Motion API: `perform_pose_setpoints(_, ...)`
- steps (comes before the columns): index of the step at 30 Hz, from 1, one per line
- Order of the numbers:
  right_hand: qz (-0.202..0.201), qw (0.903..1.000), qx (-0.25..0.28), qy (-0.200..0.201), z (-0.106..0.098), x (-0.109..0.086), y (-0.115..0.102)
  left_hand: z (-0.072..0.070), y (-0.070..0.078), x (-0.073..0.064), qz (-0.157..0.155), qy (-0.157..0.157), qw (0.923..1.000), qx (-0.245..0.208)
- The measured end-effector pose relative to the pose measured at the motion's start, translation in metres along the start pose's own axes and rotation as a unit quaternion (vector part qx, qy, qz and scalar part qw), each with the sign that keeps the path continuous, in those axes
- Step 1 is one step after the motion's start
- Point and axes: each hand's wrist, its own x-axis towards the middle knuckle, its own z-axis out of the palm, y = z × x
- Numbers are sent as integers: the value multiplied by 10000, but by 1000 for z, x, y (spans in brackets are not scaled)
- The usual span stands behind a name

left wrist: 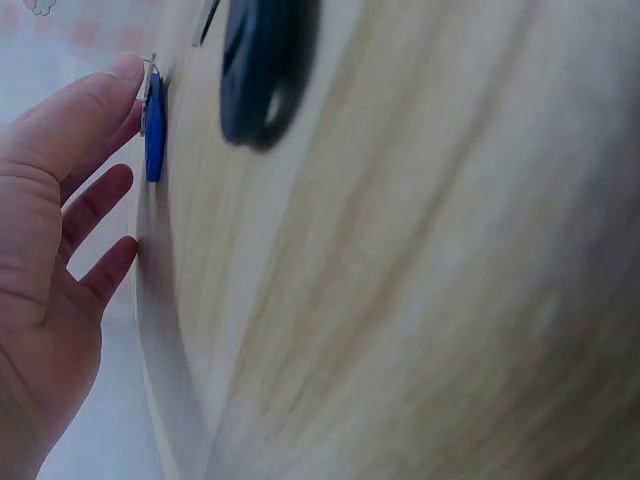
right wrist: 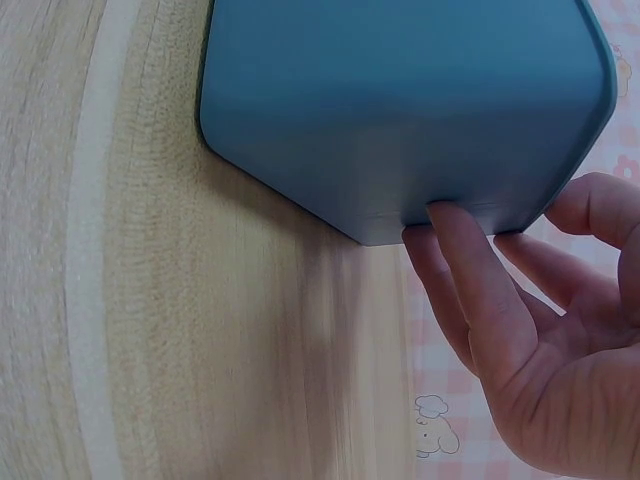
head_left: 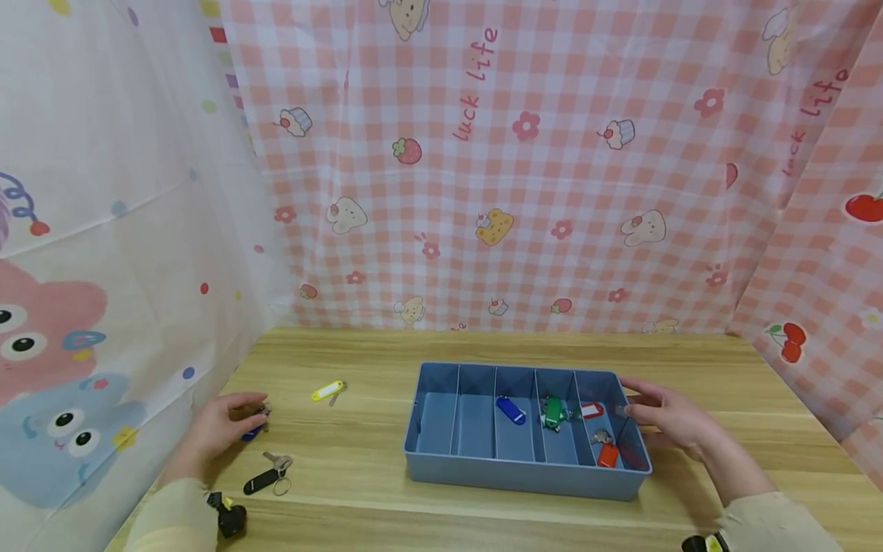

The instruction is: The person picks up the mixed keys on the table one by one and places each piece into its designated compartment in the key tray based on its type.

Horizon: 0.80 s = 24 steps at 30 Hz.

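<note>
At the left, my left hand (head_left: pixel 217 429) reaches over a blue key tag (head_left: pixel 252 433) with keys on the table. Its thumb and forefinger stand apart on either side of the keys. In the left wrist view the thumb tip is by the ring of the blue tag (left wrist: pixel 154 125), the other fingers loosely bent. My right hand (head_left: pixel 672 422) holds the right end of a blue-grey divided box (head_left: pixel 524 471), thumb at the rim and fingers on the outer wall (right wrist: pixel 400 150). A black key tag (head_left: pixel 260 481) with keys lies nearer me than the left hand.
A yellow key tag (head_left: pixel 327 391) with a key lies left of the box. Inside separate compartments are a blue tag (head_left: pixel 511 410) and a green tag (head_left: pixel 553 412). The rightmost compartment holds a red tag (head_left: pixel 592 411) and an orange-red tag (head_left: pixel 608 457). Checked cloth (head_left: pixel 510 176) hangs behind the table.
</note>
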Motion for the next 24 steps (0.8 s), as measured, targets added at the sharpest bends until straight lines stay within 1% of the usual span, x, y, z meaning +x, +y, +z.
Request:
perform_pose_setpoints(6,39,10000,-18,13,0,0,-1,4,2,3,337,91,9992,197)
perform_pose_setpoints(10,41,10000,-16,16,1,0,-2,7,1,5,549,96,9983,168)
perform_pose_setpoints(12,35,10000,-12,15,1,0,-2,9,1,6,581,23,9983,103)
perform_pose_setpoints(16,30,10000,-14,14,1,0,-3,12,4,7,449,-167,9988,129)
perform_pose_setpoints(19,45,10000,-26,22,1,0,-3,12,8,8,232,-312,9991,150)
perform_pose_setpoints(24,77,10000,-37,25,1,0,-3,12,15,7,171,-443,9989,66)
